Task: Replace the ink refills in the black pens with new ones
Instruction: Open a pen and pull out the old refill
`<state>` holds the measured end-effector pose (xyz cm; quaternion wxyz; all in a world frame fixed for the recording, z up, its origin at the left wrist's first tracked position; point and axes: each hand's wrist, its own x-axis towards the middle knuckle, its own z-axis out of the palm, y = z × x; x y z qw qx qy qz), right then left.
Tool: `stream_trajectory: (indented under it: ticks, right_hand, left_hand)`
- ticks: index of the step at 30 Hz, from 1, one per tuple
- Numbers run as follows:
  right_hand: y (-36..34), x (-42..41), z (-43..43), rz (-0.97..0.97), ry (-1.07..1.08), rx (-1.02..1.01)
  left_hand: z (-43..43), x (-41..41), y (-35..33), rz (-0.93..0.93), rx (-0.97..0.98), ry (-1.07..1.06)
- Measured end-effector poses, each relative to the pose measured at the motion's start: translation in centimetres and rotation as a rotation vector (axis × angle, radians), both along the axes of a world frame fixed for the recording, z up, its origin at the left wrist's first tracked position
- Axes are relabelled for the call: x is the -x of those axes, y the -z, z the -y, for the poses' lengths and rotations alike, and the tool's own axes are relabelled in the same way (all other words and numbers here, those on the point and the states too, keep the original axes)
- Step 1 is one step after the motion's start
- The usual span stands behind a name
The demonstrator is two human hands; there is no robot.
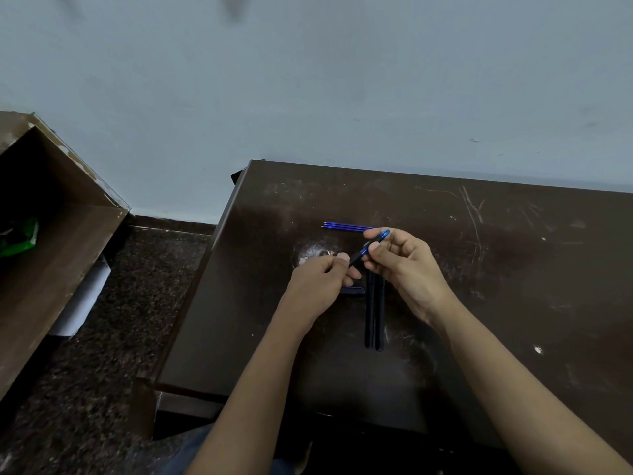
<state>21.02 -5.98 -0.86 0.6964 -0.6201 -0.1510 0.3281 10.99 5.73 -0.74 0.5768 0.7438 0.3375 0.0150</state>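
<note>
Both hands hold one black pen (359, 257) tilted above the dark, scratched worktop (513, 269). The left hand (322, 277) pinches its lower end. The right hand (406, 265) curls its fingers round the upper end, where a blue tip shows. Just beyond the right hand, blue refills (346, 227) lie side by side on the worktop. Two more black pens (374, 313) lie parallel beneath the hands, beside a short black piece (354, 291). At left, a green packet (19, 236) sits inside a wooden shelf unit (68, 234).
</note>
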Motion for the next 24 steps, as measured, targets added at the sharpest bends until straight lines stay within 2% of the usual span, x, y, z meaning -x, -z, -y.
stream_trajectory:
  ticks: [9,14,20,24]
  right_hand:
    - [-0.11,0.21,-0.2,-0.039,-0.005,-0.018]
    - [-0.07,0.27,-0.29,-0.056,-0.006,-0.021]
    - [-0.08,0.29,-0.35,-0.067,0.003,-0.03]
    - [-0.06,0.25,-0.42,-0.061,0.029,-0.024]
  left_hand:
    - [-0.19,0.15,-0.07,0.011,-0.068,0.023]
    - [0.19,-0.22,-0.43,0.015,0.004,-0.025]
    - [0.05,0.05,-0.52,0.049,-0.132,0.009]
    - [0.39,-0.21,-0.54,0.013,0.009,-0.063]
